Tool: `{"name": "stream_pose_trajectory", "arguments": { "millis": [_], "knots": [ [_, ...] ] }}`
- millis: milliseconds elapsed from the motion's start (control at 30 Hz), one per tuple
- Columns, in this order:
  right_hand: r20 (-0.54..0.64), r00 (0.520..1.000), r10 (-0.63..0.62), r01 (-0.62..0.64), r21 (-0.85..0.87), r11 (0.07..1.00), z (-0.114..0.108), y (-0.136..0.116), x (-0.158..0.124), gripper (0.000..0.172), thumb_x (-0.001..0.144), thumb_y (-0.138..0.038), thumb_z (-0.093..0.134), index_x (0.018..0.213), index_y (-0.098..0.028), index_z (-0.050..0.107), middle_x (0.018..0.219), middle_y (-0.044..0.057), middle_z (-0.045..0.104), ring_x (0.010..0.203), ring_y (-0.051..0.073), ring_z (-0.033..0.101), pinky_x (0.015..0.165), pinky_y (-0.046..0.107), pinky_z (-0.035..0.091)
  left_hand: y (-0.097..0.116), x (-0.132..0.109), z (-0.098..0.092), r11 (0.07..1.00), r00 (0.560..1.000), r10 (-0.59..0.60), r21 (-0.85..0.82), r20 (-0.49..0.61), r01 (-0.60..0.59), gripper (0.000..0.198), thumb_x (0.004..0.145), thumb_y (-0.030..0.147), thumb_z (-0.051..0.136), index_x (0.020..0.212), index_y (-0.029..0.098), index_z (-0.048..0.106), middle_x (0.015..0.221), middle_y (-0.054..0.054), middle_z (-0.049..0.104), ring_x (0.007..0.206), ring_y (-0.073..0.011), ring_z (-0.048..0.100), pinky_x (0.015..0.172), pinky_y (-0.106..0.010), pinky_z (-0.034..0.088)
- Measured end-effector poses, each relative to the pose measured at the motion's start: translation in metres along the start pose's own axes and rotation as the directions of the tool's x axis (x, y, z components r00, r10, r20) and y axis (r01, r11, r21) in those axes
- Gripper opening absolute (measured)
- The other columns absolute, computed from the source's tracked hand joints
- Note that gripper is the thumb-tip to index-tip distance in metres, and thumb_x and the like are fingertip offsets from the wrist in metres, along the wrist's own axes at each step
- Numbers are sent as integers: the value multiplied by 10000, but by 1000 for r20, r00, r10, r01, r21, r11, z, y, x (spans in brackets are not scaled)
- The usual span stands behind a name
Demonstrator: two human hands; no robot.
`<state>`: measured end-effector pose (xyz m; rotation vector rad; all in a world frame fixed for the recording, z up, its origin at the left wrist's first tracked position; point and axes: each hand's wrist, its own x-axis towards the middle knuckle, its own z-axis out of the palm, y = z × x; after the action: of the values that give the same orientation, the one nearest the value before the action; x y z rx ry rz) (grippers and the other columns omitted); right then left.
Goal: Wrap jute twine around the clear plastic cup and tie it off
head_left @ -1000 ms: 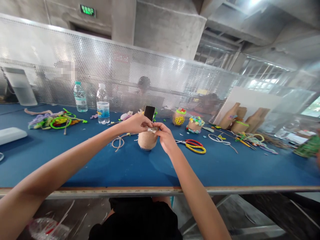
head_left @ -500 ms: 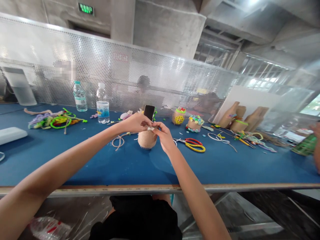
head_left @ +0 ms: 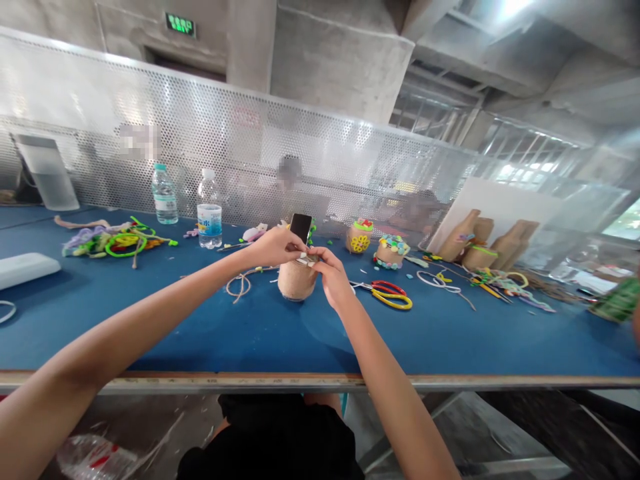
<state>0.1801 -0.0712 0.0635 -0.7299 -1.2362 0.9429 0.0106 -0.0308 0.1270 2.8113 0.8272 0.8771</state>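
Left of the fingers, a white pad (head_left: 29, 270) lies on the blue table (head_left: 150, 333), with a heap of pipe cleaners (head_left: 117, 245) beside it. Two clear water bottles stand farther back, a taller one (head_left: 165, 195) and a labelled one (head_left: 209, 217), both with water inside (exact levels not verified). Nearer the fingers, on their left, lies a loop of twine (head_left: 239, 287).

The left hand (head_left: 274, 247) and right hand (head_left: 333, 279) meet at the top of a tan vase (head_left: 297, 280), which stands upright on the table directly below the fingers. The fingers of both hands are pressed together, pinching a small white strip (head_left: 306, 259) at the vase's upper part. A black slab (head_left: 301, 228) rises just behind the fingers (possibly a phone; not confirmed).

Right of the fingers lie scissors (head_left: 387, 295) with red and yellow handles. Beyond them stand two decorated pots (head_left: 360, 237) (head_left: 391, 252), their contents not visible, then cardboard vases (head_left: 453, 243). A co-worker's hand (head_left: 637, 321) enters at the far right edge, near a green basket (head_left: 620, 300).
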Motion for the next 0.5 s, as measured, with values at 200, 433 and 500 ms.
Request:
{"name": "stream_pose_trajectory", "arguments": {
  "millis": [200,433,500],
  "knots": [
    [21,999,28,-28,15,999,0,-1,-1,230,543,-202,660,768,-251,666,853,-22,649,866,194,556,802,312,420,2,-1,-3,986,999,50,-157,-19,-52,174,764,121,614,923,144,680,871,-28,729,763,-133,675,660,-189,461],
    [44,999,29,-31,43,999,-2,0,0,255,532,-168,665,774,-247,662,851,-31,625,854,177,534,786,289,398,0,-3,-6,989,994,89,-121,59,-82,148,765,132,617,888,157,694,876,-35,724,788,-148,679,728,-233,510],
    [43,998,37,-38,26,999,-2,1,1,257,538,-175,656,785,-247,655,843,-28,605,828,176,523,746,288,397,-2,-3,-5,986,995,84,-149,60,-74,147,770,143,614,892,158,694,856,-32,724,789,-148,683,732,-235,514]
  ]
}}
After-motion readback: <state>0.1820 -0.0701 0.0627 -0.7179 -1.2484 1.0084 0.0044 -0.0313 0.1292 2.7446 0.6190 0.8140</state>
